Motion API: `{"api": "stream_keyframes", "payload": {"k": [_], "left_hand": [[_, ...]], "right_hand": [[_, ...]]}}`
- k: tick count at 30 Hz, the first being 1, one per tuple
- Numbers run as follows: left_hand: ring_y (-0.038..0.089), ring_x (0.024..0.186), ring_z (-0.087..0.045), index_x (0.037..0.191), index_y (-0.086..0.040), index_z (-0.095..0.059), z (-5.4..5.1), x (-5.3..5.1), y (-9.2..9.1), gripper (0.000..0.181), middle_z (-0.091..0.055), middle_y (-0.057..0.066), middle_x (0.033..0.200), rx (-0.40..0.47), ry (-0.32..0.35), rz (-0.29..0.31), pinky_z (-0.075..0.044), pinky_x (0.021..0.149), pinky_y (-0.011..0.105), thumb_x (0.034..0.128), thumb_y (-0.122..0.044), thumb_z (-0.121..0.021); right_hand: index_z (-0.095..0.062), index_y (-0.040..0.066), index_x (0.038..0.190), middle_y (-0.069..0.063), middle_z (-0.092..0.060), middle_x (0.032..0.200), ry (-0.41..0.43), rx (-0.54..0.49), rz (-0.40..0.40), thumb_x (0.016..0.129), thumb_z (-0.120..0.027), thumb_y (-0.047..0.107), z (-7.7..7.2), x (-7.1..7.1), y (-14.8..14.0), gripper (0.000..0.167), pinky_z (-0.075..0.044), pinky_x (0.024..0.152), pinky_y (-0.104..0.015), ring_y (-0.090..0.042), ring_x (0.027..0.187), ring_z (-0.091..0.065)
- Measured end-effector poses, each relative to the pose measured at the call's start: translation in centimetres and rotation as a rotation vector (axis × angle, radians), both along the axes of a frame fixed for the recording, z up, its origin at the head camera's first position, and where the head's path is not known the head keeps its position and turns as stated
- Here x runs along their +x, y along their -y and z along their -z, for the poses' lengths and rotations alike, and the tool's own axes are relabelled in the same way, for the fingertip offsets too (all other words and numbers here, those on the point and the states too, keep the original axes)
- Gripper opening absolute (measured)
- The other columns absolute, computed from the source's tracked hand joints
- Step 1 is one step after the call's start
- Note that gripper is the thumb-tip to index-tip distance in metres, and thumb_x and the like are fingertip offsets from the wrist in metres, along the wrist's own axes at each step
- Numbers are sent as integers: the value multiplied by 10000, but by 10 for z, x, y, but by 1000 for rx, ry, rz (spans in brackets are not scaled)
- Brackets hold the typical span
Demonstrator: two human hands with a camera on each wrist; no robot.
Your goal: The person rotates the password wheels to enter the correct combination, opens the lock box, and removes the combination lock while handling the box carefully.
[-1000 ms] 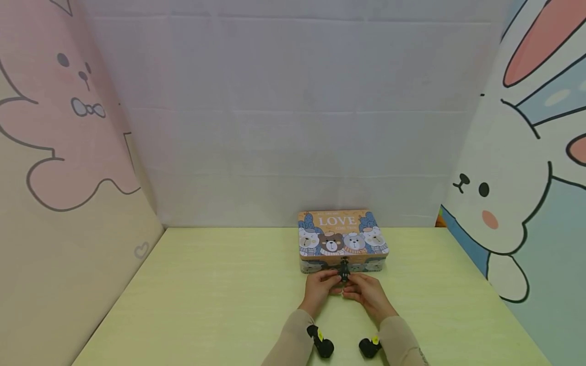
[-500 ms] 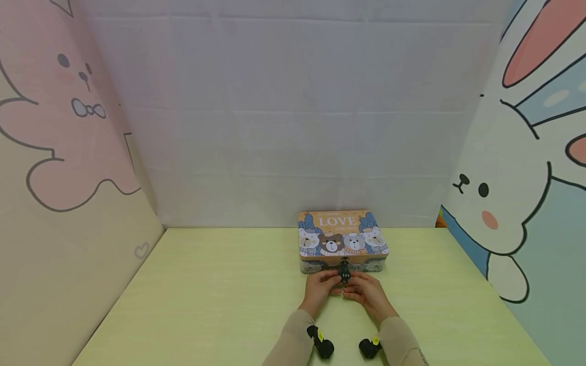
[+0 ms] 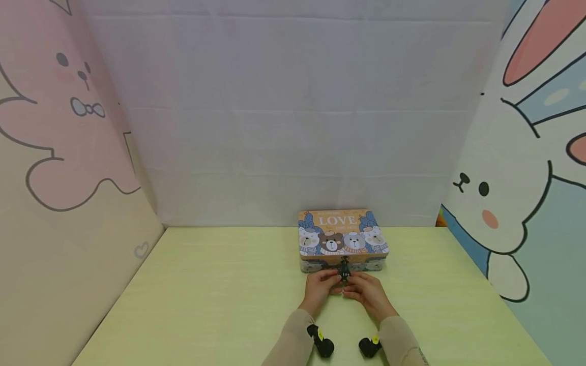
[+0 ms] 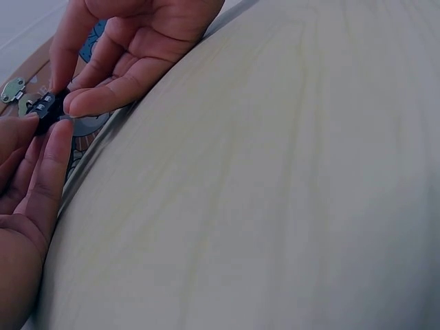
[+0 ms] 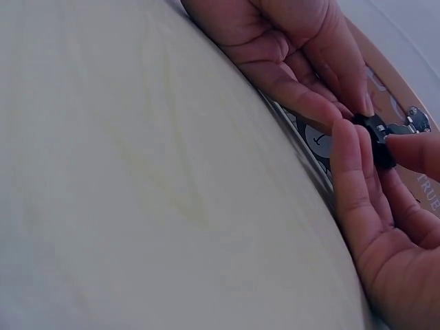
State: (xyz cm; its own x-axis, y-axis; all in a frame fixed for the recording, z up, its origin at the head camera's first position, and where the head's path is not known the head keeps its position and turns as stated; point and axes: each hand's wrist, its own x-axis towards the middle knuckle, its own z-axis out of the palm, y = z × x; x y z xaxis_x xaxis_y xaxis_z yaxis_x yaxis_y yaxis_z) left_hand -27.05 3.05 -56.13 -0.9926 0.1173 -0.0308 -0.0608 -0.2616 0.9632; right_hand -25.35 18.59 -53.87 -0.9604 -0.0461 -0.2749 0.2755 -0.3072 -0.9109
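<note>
And here we are at the front of the tin box [image 3: 336, 241], lid down, LOVE across its top above a row of cartoon bears! Both hands meet at the small black combination padlock [image 3: 344, 271], which sits by the metal clasp [image 5: 418, 119] at the middle of the box's front. Left hand [image 3: 317, 291] pinches it from one side, right hand [image 3: 371, 295] pinches it from the other, fingertips nearly meeting beneath. White marks show on the dials, too small to read! The box rests near the table's [image 3: 206, 295] back edge, the pale backdrop [image 3: 293, 117] rising behind.
</note>
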Motion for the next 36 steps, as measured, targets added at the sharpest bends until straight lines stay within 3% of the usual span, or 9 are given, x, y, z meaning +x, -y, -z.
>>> {"api": "stream_keyframes", "payload": {"k": [11,36], "left_hand": [[313,866,-724,1112,144,-678,-3,1,0,229,-710,198,996,-17,-11,-5,-629,691,358,903,50,-683],[273,844,-724,1102,137,-684,-1,-1,-1,218,-712,172,989,-27,-3,-10,-627,687,336,902,53,-683]], "right_hand": [[-389,-219,1342,-90,-649,863,-16,25,-5,1013,-481,-30,2,-2,0,390,-614,686,-287,-132,697,-659],[-517,-191,1230,-81,-656,817,-6,36,15,1033,-500,28,3,-1,0,294,-617,681,-287,-126,684,-662]]}}
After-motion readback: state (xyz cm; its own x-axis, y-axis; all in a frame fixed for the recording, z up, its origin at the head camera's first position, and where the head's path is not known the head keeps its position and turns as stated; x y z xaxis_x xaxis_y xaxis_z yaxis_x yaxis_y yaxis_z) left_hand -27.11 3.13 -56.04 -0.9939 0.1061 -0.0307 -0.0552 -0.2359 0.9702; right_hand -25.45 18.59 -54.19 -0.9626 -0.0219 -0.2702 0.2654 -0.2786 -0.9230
